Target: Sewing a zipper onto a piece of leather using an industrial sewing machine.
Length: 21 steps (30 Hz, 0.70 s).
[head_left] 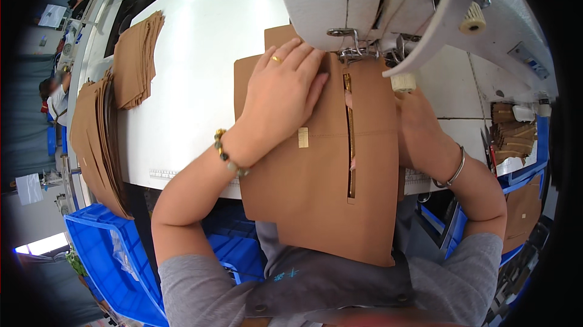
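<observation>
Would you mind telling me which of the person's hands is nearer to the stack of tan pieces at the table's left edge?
Left. The left hand lies flat on the brown panel, closer to the stack of tan pieces. The right hand is beyond the zipper, partly under the panel's right edge.

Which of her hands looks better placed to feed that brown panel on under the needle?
Probably the left hand: it lies flat on top of the brown panel, fingertips beside the presser foot. The right hand sits mostly hidden behind the panel's right edge.

Tan panel (316, 175) w/ gold zipper (350, 139)
</observation>
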Available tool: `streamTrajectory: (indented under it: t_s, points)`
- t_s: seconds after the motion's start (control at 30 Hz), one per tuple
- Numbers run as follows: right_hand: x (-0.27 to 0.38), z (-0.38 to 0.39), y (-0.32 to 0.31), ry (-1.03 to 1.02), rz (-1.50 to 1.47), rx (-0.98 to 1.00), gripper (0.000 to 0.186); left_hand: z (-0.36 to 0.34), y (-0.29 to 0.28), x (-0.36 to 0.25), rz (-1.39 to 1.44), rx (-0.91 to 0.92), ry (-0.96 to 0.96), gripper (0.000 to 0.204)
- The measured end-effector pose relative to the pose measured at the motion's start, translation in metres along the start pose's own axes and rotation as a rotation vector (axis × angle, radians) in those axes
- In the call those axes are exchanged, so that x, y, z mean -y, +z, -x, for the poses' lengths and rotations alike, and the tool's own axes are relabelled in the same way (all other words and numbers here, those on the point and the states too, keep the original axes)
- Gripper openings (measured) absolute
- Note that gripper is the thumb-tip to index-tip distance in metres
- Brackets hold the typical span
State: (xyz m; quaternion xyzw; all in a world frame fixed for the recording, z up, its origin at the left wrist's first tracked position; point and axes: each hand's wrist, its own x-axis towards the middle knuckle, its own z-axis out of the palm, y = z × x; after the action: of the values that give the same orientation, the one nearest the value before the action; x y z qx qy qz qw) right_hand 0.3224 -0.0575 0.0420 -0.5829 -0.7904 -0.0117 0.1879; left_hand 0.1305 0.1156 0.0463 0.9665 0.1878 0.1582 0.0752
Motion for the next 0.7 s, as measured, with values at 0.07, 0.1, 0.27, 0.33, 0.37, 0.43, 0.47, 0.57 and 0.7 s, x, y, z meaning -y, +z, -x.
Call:
streamTrajectory:
  t_s: [0.07, 0.1, 0.27, 0.33, 0.37, 0.43, 0.47, 0.57, 0.7]
  points:
    - [-0.001, 0.002, 0.002, 0.006, -0.032, -0.011, 0.055, 0.018, -0.004, -0.015, 0.061, -0.02, 0.048, 0.039]
    - [-0.001, 0.002, 0.003, 0.009, -0.045, -0.004, 0.056, 0.025, -0.005, -0.022, 0.112, -0.039, 0.082, 0.041]
    - [-0.001, 0.002, 0.005, 0.027, -0.066, 0.059, 0.059, 0.028, 0.001, -0.019, 0.08, 0.006, 0.058, 0.048]
    - [-0.001, 0.001, 0.003, 0.009, -0.056, 0.029, 0.062, 0.027, 0.002, -0.018, 0.06, -0.007, 0.077, 0.048]
    - [-0.001, 0.0, 0.002, 0.003, -0.052, 0.02, 0.063, 0.027, 0.002, -0.017, 0.061, -0.009, 0.075, 0.048]
    - [0.0, -0.001, 0.001, 0.011, -0.031, 0.037, 0.064, 0.027, 0.002, -0.018, 0.071, 0.001, 0.081, 0.047]
    - [0.0, -0.001, 0.001, 0.014, -0.024, 0.043, 0.065, 0.028, 0.001, -0.018, 0.07, -0.011, 0.083, 0.047]
    - [0.0, -0.001, 0.0, 0.023, -0.031, 0.055, 0.064, 0.028, 0.001, -0.018, 0.079, -0.018, 0.094, 0.045]
    - [0.0, -0.001, 0.0, 0.024, -0.037, 0.055, 0.064, 0.028, 0.001, -0.018, 0.064, -0.019, 0.105, 0.045]
